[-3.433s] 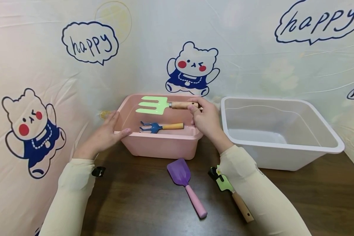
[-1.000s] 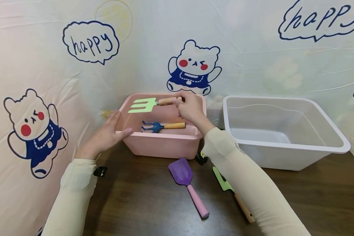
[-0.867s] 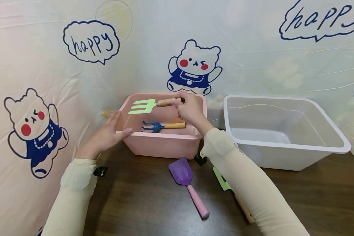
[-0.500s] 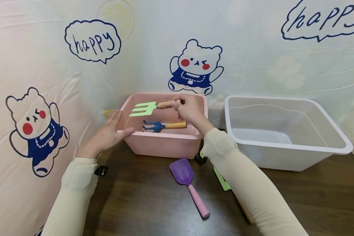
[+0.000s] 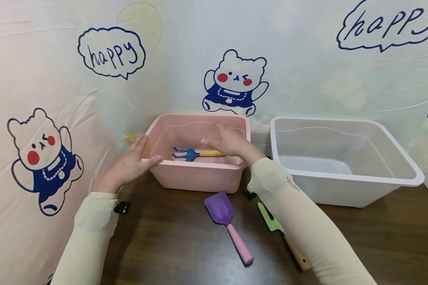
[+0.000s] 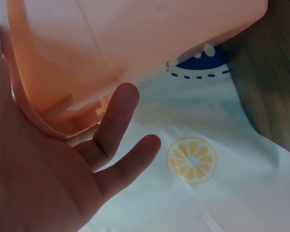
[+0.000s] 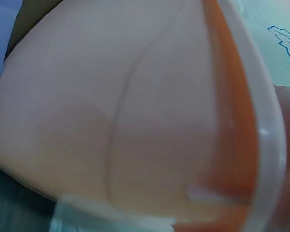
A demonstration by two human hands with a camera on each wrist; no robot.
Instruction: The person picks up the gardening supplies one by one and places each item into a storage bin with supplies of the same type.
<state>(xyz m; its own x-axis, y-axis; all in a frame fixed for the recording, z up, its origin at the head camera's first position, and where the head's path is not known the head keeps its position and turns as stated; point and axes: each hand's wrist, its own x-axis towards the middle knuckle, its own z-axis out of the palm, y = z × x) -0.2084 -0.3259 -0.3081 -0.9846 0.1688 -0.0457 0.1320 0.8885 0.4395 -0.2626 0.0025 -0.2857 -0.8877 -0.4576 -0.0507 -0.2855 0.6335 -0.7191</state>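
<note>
In the head view my left hand (image 5: 125,166) rests at the near left corner of a pink bin (image 5: 196,178), thumb over the front rim. The left wrist view shows two of its fingers extended, free of the wall. Over the bin's right part hovers my right hand (image 5: 230,140), fingers spread and holding nothing. Beneath it a blue hand cultivator (image 5: 189,154) with a yellow handle lies in the bin; the hand covers the handle's end. The green hand fork is out of sight. The right wrist view is blurred and mostly the bin's outer wall (image 7: 87,121).
On the wooden table (image 5: 164,241) lie a purple shovel (image 5: 219,208) with a pink handle and a green trowel (image 5: 271,219), partly beneath the right forearm. A larger white bin (image 5: 342,188) stands to the right. Printed cloth (image 5: 182,47) hangs behind.
My right hand moved left over the pink bin with the green hand fork, lowered it and let it go. The fork has dropped from view. My left hand stayed at the rim.
</note>
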